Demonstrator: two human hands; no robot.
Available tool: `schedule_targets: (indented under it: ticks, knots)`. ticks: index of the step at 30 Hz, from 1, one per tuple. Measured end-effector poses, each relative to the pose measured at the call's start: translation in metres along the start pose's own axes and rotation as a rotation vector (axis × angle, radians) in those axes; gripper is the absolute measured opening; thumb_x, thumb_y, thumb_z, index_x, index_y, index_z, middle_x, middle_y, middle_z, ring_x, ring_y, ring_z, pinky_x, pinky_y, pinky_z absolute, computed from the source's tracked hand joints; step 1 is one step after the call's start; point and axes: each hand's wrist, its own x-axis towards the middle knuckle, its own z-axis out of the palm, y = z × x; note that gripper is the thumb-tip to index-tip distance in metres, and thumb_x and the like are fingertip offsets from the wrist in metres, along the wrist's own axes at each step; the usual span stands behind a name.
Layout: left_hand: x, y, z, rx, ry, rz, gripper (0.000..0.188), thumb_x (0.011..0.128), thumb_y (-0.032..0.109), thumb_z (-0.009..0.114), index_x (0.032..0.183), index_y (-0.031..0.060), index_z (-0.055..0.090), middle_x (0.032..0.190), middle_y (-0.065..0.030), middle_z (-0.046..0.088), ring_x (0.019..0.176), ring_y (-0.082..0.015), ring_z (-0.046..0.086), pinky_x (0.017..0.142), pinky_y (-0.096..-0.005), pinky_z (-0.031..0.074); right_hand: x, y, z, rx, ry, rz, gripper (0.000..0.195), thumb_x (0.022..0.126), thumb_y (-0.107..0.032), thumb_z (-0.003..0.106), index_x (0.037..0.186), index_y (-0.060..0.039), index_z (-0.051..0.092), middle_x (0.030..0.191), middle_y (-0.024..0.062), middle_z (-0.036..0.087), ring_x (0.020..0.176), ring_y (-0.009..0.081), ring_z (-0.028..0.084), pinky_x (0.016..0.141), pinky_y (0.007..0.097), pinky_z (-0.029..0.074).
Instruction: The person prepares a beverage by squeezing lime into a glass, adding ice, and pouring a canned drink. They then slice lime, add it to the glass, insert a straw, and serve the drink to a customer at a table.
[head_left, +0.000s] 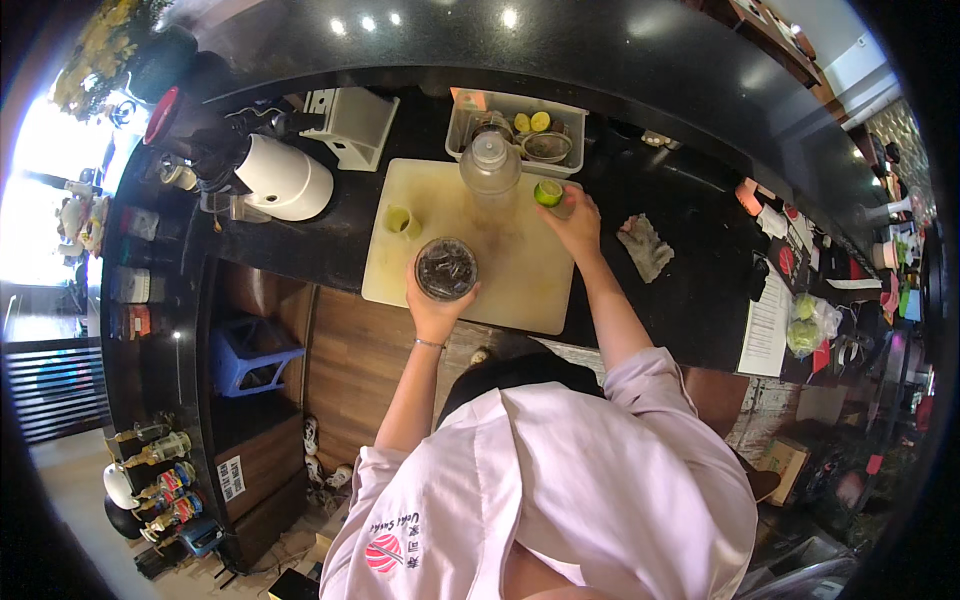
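My left hand (437, 311) is wrapped around a clear cup of dark drink with ice (446, 268), over the near left part of a pale cutting board (525, 292). Between the fingertips of my right hand (576, 225) is a cut lime (548, 193), its cut face up, above the board's far right corner. A clear plastic bottle with a cap (490, 169) stands at the board's far edge. Left of it, a small yellow-green cup (402, 222) rests on the board.
Behind the board, a plastic tub (583, 139) holds cut yellow citrus and a strainer. A crumpled cloth (645, 247) lies to the right, with papers (766, 322) farther along. A white rounded appliance (289, 180) and a white stand (360, 127) are on the left.
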Motion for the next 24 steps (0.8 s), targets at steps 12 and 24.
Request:
schedule_targets:
  ticks: [12,24]
  knots:
    - [0.034,-0.017,0.028,-0.013,-0.005,-0.050,0.089,0.054,0.015,0.092,0.129,0.0005,0.045,0.116,-0.0127,0.062,0.107,-0.0223,0.061,0.095,-0.0349,0.049,-0.017,-0.047,-0.057,0.290,-0.056,-0.365,0.059,0.063,-0.012,0.087,0.117,-0.0090,0.064,0.105,0.0057,0.063,0.084,0.0172,0.059,0.072,0.0286,0.048]
    - [-0.028,-0.016,-0.055,-0.410,-0.079,-0.211,0.093,0.077,0.021,0.083,0.148,0.0030,0.028,0.147,-0.0217,0.041,0.138,-0.0275,0.039,0.112,-0.0399,0.035,-0.050,-0.203,-0.092,0.642,-0.535,-0.741,0.056,0.060,-0.012,0.085,0.112,-0.0088,0.066,0.112,0.0064,0.065,0.094,0.0225,0.063,0.081,0.0330,0.048]
